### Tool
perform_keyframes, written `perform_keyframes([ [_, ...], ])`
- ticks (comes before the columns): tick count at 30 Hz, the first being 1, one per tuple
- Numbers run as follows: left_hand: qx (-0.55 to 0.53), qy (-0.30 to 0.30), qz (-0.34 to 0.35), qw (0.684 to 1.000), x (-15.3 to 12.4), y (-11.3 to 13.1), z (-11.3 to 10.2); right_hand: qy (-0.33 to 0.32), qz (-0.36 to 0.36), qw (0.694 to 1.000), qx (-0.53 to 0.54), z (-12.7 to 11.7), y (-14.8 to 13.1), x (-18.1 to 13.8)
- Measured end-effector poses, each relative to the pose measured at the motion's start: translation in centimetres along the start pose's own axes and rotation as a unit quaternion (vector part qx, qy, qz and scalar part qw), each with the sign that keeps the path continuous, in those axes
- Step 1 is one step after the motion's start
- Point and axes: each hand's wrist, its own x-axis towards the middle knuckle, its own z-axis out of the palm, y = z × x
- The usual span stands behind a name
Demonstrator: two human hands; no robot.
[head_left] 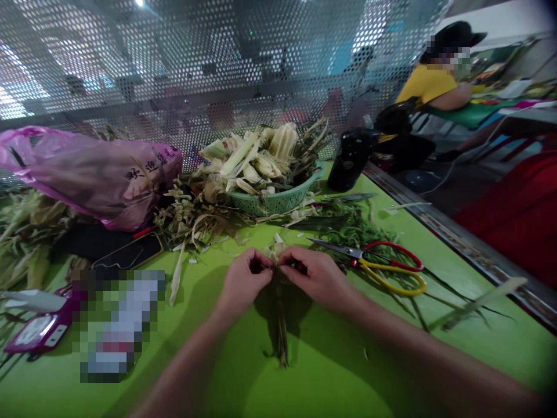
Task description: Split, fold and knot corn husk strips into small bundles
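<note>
My left hand and my right hand meet over the middle of the green table, thumbs and forefingers pinched together. Between the fingertips is a small bundle of dried plant strips. Its pale top sticks up above the fingers, and its thin brownish ends hang toward me. Just right of my right hand lies a pair of scissors with one red and one yellow handle loop, blades pointing left. Green leafy sprigs lie behind and under the scissors.
A green basket heaped with corn husks stands at the back. Left are a pink plastic bag, a phone and a purple packet. A black tumbler stands back right. Beyond sits a person in yellow.
</note>
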Motion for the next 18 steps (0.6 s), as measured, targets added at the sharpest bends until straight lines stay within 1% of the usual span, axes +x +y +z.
perform_keyframes([
  [5, 0.035, 0.013, 0.032, 0.999, -0.2, 0.4, 0.0, 0.0, 0.03, 0.999, -0.017, 0.6, 0.3, 0.2],
  [12, 0.09, 0.028, 0.067, 0.993, -0.5, 0.6, 0.5, 0.01, 0.024, 0.997, -0.076, 0.9, 0.4, 0.2],
  [18, 0.166, 0.051, 0.082, 0.981, -0.8, 1.0, 0.9, 0.016, 0.029, 0.996, -0.08, 1.1, -0.1, 0.1],
])
